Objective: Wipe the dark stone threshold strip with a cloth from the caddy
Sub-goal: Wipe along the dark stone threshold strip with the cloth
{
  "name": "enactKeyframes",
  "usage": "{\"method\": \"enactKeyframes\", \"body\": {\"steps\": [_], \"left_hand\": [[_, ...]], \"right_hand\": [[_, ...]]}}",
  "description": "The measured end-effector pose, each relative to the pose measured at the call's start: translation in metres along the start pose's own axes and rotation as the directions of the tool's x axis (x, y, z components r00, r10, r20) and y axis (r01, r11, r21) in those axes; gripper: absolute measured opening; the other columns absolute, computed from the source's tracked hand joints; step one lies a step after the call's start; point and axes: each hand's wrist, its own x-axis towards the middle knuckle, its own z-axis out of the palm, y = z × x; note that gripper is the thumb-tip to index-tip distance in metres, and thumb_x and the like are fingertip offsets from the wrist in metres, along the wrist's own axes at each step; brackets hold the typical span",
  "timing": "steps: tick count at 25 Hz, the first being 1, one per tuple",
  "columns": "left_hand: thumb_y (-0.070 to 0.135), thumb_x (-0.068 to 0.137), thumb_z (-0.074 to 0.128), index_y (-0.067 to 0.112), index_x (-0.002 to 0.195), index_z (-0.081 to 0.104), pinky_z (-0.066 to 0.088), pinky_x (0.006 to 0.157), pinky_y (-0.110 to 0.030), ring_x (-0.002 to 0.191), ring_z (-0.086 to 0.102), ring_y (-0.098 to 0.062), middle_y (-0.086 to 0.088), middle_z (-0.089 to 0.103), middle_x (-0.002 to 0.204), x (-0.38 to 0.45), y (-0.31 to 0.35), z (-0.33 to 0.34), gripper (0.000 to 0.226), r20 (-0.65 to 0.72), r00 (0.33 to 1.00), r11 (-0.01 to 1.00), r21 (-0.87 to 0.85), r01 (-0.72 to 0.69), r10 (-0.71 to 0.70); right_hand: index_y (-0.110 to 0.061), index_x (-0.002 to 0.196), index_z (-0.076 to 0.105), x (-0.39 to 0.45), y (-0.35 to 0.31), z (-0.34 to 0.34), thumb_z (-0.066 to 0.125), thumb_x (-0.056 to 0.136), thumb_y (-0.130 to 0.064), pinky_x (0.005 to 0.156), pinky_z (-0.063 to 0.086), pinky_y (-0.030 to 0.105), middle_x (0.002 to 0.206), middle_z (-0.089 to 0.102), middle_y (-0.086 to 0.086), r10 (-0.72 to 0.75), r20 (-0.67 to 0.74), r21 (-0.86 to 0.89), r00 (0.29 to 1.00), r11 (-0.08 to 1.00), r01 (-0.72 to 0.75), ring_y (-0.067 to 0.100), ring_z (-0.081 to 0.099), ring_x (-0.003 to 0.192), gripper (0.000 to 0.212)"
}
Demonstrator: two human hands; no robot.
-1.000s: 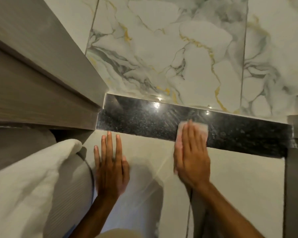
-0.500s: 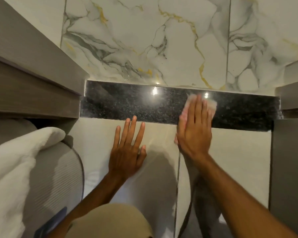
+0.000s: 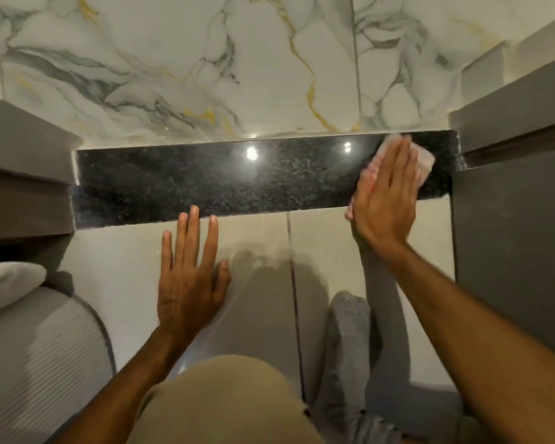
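The dark speckled stone threshold strip (image 3: 237,181) runs left to right across the floor between two door frames, with ceiling lights reflected in it. My right hand (image 3: 385,200) lies flat on a pale pink cloth (image 3: 425,160), pressing it onto the strip's right end; most of the cloth is hidden under the palm. My left hand (image 3: 189,277) rests flat on the beige floor tile just below the strip, fingers spread, its fingertips touching the strip's near edge. It holds nothing.
White marble floor with grey and gold veins (image 3: 205,68) lies beyond the strip. Grey door frames stand at the left (image 3: 23,187) and right (image 3: 510,225). A white towel (image 3: 7,283) and a ribbed grey surface (image 3: 39,363) sit at the lower left. My knee (image 3: 218,402) is at the bottom.
My right hand has slid the cloth to the right along the strip, from its middle to its right end. My left hand has shifted right and forward on the tile.
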Motion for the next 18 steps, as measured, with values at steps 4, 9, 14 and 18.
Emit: {"method": "enactKeyframes", "body": {"steps": [4, 9, 14, 18], "left_hand": [[0.047, 0.11, 0.026, 0.012, 0.174, 0.015, -0.006, 0.139, -0.049, 0.17, -0.006, -0.032, -0.022, 0.004, 0.183, 0.002, -0.001, 0.002, 0.074, 0.011, 1.0, 1.0, 0.005, 0.002, -0.002], [0.047, 0.108, 0.026, 0.009, 0.173, 0.019, -0.01, 0.138, -0.046, 0.17, -0.011, -0.026, -0.022, 0.008, 0.182, 0.004, 0.0, -0.006, 0.075, 0.036, 0.999, 1.0, -0.019, 0.018, -0.017], [0.048, 0.107, 0.028, 0.011, 0.174, 0.016, -0.011, 0.138, -0.046, 0.17, -0.013, -0.026, -0.019, 0.002, 0.183, 0.004, -0.002, 0.002, 0.077, 0.021, 1.0, 1.0, -0.004, 0.002, -0.002], [0.049, 0.106, 0.028, 0.015, 0.174, 0.012, -0.009, 0.138, -0.046, 0.17, -0.009, -0.028, -0.014, -0.006, 0.184, 0.002, -0.006, 0.002, 0.078, 0.028, 1.0, 0.998, -0.055, 0.002, -0.001]], "right_hand": [[-0.009, 0.178, 0.009, 0.012, -0.047, 0.015, 0.024, 0.118, -0.036, 0.142, 0.016, 0.056, 0.187, 0.005, 0.014, -0.243, 0.001, 0.004, 0.97, 0.97, 0.243, 0.03, 0.007, 0.175, 0.068], [-0.015, 0.178, 0.004, -0.049, 0.039, -0.005, 0.033, 0.119, -0.035, 0.143, 0.015, 0.052, 0.188, 0.001, 0.004, -0.119, 0.054, 0.032, 0.991, 0.993, 0.117, 0.02, 0.0, 0.175, 0.069], [-0.011, 0.173, 0.03, 0.046, -0.001, -0.009, 0.029, 0.11, -0.045, 0.141, 0.025, 0.043, 0.182, 0.029, 0.015, 0.04, 0.007, 0.121, 0.999, 0.992, -0.04, 0.032, 0.03, 0.169, 0.071], [-0.016, 0.178, 0.005, -0.044, -0.012, 0.004, 0.029, 0.118, -0.033, 0.145, 0.008, 0.047, 0.188, -0.004, 0.005, -0.264, 0.111, 0.047, 0.958, 0.964, 0.261, 0.024, 0.003, 0.176, 0.067]]}}
